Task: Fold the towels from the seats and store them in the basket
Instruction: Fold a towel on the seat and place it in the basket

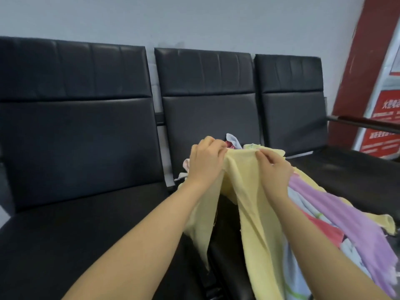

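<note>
A pale yellow towel [244, 191] hangs in front of the middle seat, held up by its top edge. My left hand [205, 159] pinches the edge at the left and my right hand [273, 167] pinches it a little to the right. Under my right forearm trail a purple towel [337, 213] and a light blue and red patterned towel [311, 226]. More cloth, light blue and pink [232, 140], shows behind my hands on the middle seat. No basket is in view.
Three black padded seats stand in a row against a grey wall: the left seat [71, 224], the middle seat [207, 118], the right seat [346, 165]. A dark armrest [363, 122] juts out at the right. A red signboard [385, 118] leans beyond it.
</note>
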Available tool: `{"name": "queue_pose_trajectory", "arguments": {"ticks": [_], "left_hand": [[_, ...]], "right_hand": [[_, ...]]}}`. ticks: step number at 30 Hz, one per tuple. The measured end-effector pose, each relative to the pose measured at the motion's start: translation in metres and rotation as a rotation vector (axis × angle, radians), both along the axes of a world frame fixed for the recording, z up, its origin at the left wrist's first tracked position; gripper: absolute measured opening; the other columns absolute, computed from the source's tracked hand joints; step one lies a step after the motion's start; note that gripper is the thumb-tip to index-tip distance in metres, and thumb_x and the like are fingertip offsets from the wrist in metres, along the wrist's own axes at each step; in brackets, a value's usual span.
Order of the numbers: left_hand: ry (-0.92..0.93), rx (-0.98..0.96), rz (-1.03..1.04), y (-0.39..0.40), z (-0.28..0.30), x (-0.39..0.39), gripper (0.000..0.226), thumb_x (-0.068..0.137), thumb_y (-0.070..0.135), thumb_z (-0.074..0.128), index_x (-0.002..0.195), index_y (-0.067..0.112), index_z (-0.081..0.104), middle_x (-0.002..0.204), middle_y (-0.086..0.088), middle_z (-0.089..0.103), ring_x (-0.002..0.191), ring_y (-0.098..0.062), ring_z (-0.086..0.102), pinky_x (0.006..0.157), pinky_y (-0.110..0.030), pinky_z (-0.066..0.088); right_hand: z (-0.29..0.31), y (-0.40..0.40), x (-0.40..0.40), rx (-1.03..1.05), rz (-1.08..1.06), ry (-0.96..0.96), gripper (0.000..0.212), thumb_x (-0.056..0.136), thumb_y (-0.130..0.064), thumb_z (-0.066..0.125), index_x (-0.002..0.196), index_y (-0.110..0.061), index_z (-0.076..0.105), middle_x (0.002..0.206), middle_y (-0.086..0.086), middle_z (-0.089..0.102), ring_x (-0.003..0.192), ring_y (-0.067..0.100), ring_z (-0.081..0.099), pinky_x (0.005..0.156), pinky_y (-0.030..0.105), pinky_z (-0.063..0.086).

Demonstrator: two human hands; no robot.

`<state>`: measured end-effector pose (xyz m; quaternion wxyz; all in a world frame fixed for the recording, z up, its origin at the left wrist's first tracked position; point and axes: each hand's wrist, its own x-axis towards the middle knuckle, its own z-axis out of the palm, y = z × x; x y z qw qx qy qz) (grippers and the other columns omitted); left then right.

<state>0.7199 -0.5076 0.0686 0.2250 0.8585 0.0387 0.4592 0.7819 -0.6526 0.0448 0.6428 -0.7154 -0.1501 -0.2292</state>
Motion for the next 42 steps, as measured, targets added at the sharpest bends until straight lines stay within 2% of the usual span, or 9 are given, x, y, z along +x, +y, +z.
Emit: {"name": "queue_pose_trajectory", "arguments": {"ticks": [2,4,7,10,18,26,29,38,42], "left_hand": [[-0.086,0.016,-0.024,-0.004,0.018,0.005,0.014,0.085,0.017,0.057,0.085,0.012,0.071,0.086,-0.004,0.063,0.081,-0.024,0.060,0.074,-0.029,0.030],[-0.166,0.007,-0.042,-0.006,0.036,0.005,0.011,0.087,0.017,0.061,0.086,0.014,0.071,0.088,-0.001,0.063,0.083,-0.021,0.060,0.077,-0.027,0.027],[-0.252,-0.063,-0.074,-0.004,0.057,0.003,0.008,0.087,0.019,0.064,0.089,0.015,0.072,0.090,0.002,0.062,0.084,-0.019,0.060,0.089,-0.034,0.037],[-0.328,-0.086,-0.130,-0.002,0.073,-0.005,0.010,0.085,0.019,0.064,0.088,0.013,0.072,0.088,0.003,0.061,0.083,-0.020,0.061,0.083,-0.051,0.047],[-0.414,-0.149,-0.161,0.006,0.129,-0.037,0.007,0.088,0.014,0.065,0.092,0.014,0.071,0.090,0.008,0.057,0.087,-0.015,0.060,0.088,-0.047,0.046],[-0.374,-0.026,-0.030,0.058,0.115,-0.145,0.009,0.087,0.014,0.065,0.093,0.012,0.071,0.092,0.003,0.063,0.085,-0.014,0.060,0.083,-0.044,0.049],[-0.252,-0.003,0.064,0.084,0.088,-0.191,0.008,0.086,0.015,0.065,0.093,0.013,0.070,0.092,0.004,0.063,0.086,-0.015,0.061,0.084,-0.048,0.046],[0.035,-0.296,0.252,0.130,-0.005,-0.303,0.010,0.086,0.016,0.066,0.091,0.023,0.070,0.087,0.012,0.058,0.086,-0.015,0.058,0.087,-0.044,0.047],[0.151,-0.333,0.343,0.133,-0.038,-0.333,0.010,0.086,0.018,0.065,0.093,0.024,0.069,0.089,0.012,0.058,0.090,-0.019,0.057,0.086,-0.043,0.048]], "right_hand": [[0.018,0.000,-0.001,0.103,0.012,-0.032,0.015,0.091,-0.012,0.057,0.081,-0.014,0.069,0.086,0.004,0.068,0.078,0.000,0.058,0.074,0.009,0.043],[0.036,0.001,-0.005,0.189,-0.004,-0.092,0.014,0.092,-0.012,0.057,0.087,-0.019,0.068,0.093,0.001,0.067,0.078,-0.008,0.056,0.074,0.008,0.043],[0.059,0.006,-0.009,0.266,-0.010,-0.202,0.015,0.093,-0.011,0.057,0.089,-0.019,0.069,0.092,-0.002,0.063,0.080,-0.007,0.056,0.074,0.006,0.040],[0.081,0.011,-0.012,0.275,-0.029,-0.324,0.016,0.092,-0.008,0.058,0.095,-0.014,0.073,0.088,-0.006,0.058,0.081,-0.005,0.055,0.077,0.010,0.042],[0.129,0.035,-0.046,0.251,-0.018,-0.576,0.022,0.088,0.000,0.059,0.102,-0.010,0.073,0.088,-0.002,0.056,0.081,-0.003,0.053,0.076,0.010,0.040],[0.112,0.074,-0.105,0.053,0.014,-0.863,0.022,0.086,-0.010,0.061,0.102,-0.014,0.075,0.082,-0.006,0.052,0.072,0.014,0.052,0.064,0.051,0.046],[0.082,0.094,-0.138,-0.028,0.127,-0.849,0.023,0.087,-0.014,0.059,0.104,-0.015,0.074,0.082,-0.005,0.054,0.071,0.016,0.053,0.062,0.050,0.046],[-0.015,0.137,-0.232,-0.241,0.539,-0.646,0.023,0.089,-0.030,0.058,0.099,-0.017,0.075,0.083,-0.013,0.053,0.073,0.007,0.055,0.064,0.042,0.049],[-0.043,0.133,-0.262,-0.259,0.781,-0.340,0.014,0.083,-0.023,0.074,0.097,-0.021,0.075,0.079,-0.010,0.058,0.070,0.007,0.054,0.068,0.016,0.041]]}}
